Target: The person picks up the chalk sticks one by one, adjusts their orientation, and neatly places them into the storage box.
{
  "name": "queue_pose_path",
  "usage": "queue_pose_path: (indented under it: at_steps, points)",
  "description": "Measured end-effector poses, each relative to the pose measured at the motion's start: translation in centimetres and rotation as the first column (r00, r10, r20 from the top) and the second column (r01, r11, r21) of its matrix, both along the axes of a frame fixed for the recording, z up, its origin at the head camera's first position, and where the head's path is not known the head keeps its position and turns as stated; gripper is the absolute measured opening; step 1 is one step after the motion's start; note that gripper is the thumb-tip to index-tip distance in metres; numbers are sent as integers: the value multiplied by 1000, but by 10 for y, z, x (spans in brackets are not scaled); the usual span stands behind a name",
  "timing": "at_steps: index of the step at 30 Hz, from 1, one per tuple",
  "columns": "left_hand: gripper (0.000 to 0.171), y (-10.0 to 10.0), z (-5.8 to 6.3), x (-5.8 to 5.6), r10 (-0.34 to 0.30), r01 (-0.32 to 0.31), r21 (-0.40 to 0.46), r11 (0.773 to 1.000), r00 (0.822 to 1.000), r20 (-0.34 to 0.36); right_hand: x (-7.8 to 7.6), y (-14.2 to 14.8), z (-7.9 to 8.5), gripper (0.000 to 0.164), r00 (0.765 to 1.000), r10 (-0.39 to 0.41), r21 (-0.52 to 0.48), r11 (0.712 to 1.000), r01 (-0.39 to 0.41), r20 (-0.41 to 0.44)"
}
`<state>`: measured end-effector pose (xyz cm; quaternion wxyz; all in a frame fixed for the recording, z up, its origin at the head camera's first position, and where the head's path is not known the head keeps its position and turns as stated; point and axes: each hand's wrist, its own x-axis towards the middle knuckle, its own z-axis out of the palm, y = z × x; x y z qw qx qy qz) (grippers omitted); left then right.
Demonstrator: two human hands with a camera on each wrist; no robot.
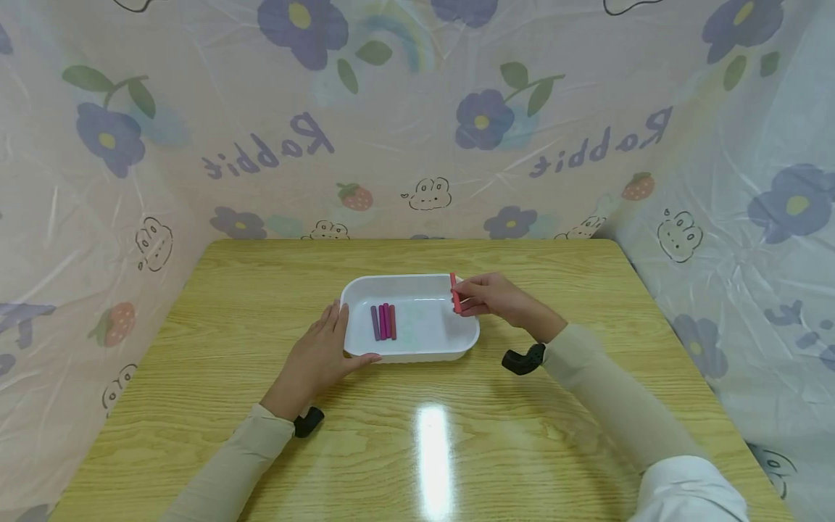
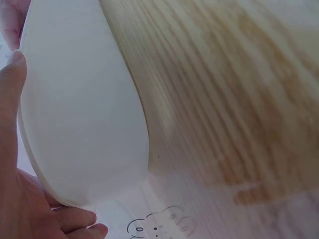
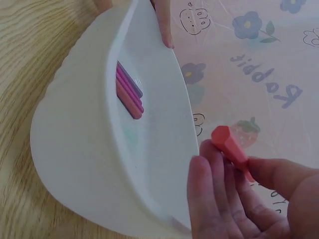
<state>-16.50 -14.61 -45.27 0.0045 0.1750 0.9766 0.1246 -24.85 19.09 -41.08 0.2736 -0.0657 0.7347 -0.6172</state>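
Note:
A white plastic tray (image 1: 430,355) stands on the wooden table. Inside it, toward the left, several crayons (image 1: 383,322) in purple, magenta and brownish red lie side by side. My left hand (image 1: 317,355) holds the tray's left end, fingers round the end and thumb on the front rim. Between thumb and fingers my right hand (image 1: 492,299) pinches a red crayon (image 3: 233,149), a six-sided stick. That crayon is raised at the tray's right end, apart from the others.
The wooden table (image 1: 554,435) extends around the tray on all sides. A patterned curtain (image 1: 391,130) with flowers and rabbits hangs behind and at both sides. Black wrist devices (image 1: 524,359) sit below both wrists.

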Motion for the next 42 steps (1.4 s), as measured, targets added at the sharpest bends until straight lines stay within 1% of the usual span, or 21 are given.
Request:
queue_pose_path:
  at_steps: [13,18,24,30,37,42]
  points:
    - [116,-1,-2,-1,0,0,-11,1000,1000,-5,-2,-22,-7,32,1000,6,51,999,-6,-4]
    - [117,-1,-2,-1,0,0,-13,1000,1000,-9,-3,-29,-8,32,999,28,65,998,-27,-17]
    - [117,-1,-3,-1,4,-4,-5,1000,1000,-10,-3,-37,-9,30,999,44,55,998,-43,-22]
    - [118,-1,-2,-1,1,-1,-9,1000,1000,-10,-4,-45,-11,29,999,39,45,998,-38,-9]
    - [118,-1,-3,-1,2,-2,-5,1000,1000,-5,-7,-53,-18,35,999,50,53,997,-50,8]
    - [118,-1,-3,-1,4,-4,-9,1000,1000,-2,-7,-59,-21,34,999,38,55,998,-39,28]
